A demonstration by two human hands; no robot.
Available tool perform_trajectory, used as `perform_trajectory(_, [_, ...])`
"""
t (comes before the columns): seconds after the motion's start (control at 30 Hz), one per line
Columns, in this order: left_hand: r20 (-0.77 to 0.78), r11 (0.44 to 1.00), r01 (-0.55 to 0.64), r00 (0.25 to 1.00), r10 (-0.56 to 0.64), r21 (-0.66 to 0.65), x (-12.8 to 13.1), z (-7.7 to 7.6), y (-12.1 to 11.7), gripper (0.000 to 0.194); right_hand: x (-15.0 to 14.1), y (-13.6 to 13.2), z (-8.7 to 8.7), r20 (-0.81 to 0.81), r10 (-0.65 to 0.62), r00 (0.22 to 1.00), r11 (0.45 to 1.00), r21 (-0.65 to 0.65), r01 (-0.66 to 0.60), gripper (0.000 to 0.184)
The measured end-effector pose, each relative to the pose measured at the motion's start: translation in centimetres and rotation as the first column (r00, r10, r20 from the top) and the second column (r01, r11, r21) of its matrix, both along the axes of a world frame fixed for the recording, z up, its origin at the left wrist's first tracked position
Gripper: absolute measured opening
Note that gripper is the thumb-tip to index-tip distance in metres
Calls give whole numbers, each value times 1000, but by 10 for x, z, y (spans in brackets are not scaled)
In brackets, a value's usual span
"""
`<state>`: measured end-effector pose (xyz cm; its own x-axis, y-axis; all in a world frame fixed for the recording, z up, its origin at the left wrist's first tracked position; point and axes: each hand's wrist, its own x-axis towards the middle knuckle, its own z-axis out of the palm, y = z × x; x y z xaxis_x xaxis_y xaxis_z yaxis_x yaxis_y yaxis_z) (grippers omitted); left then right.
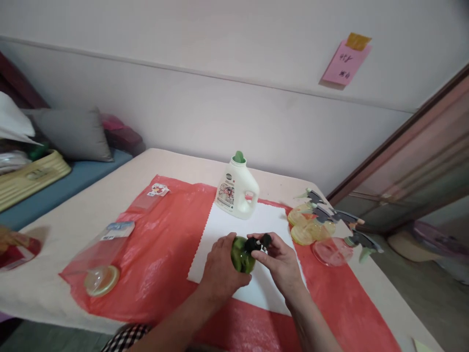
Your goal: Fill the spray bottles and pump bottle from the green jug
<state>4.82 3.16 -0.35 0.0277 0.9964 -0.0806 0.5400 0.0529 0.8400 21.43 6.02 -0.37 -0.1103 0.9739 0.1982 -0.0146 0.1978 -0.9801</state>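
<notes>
A round green see-through bottle (242, 259) is held over the white sheet (210, 249) in front of me. Around its left side wraps my left hand (222, 261), closed on the body. The fingers and thumb of my right hand (280, 259) are closed on the black pump top (256, 243) at the bottle's neck. Whether this top is screwed fully down I cannot tell. Just beyond my hands stands a cream-white jug (240, 195) with a handle, a picture label and green at its mouth.
Red plastic sheeting (164, 254) covers much of the table. On the right lie several spray bottles, yellow (302, 232) and pink (331, 252). Clear packaging (106, 244) and a round clear container (101, 280) are on the left. At the left edge, another person's hand (5, 239) touches something red.
</notes>
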Motion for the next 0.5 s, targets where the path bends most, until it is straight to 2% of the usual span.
perform_trajectory(0.1, [10, 1000, 9, 1000, -9, 5, -1, -1, 0, 88, 2, 0, 1, 4, -1, 1000, 1000, -19, 1, 33])
perform_trajectory(0.2, [-16, 1000, -4, 1000, 4, 29, 0, -3, 0, 86, 2, -1, 2, 76, -17, 997, 1000, -6, 18, 30])
perform_trajectory(0.37, [0, 999, -35, 999, 35, 41, 1, -5, -1, 84, -10, -5, 1, 223, -224, 949, 973, 98, 207, 30])
perform_trajectory(0.5, [17, 1000, -18, 1000, 18, 23, 0, -2, -1, 84, -15, -8, 0, 221, -272, 937, 962, 101, 255, 31])
